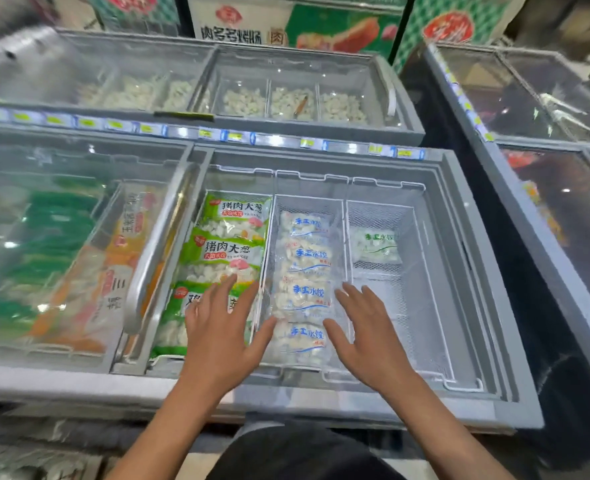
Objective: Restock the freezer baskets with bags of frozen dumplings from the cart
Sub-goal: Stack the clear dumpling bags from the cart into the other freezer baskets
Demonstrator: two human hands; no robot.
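The open freezer (466, 258) holds three white wire baskets side by side. The middle basket (309, 199) is filled with a row of clear dumpling bags printed in blue (307, 258). My left hand (220, 327) and my right hand (369, 327) hover on either side of the nearest clear bag (304, 341), fingers straight and spread, holding nothing. The left basket (238, 169) carries green dumpling bags (227, 251), and my left hand lies over the nearest one. In the right basket (421, 244) lies one clear bag with green print (376, 245). No cart is in view.
The slid-aside glass lid with its metal handle (155, 251) covers green and orange packs to the left. A second freezer (217, 95) of loose dumplings stands behind. A dark-lidded freezer (546, 140) runs along the right. A price-label strip (217, 133) divides the freezers.
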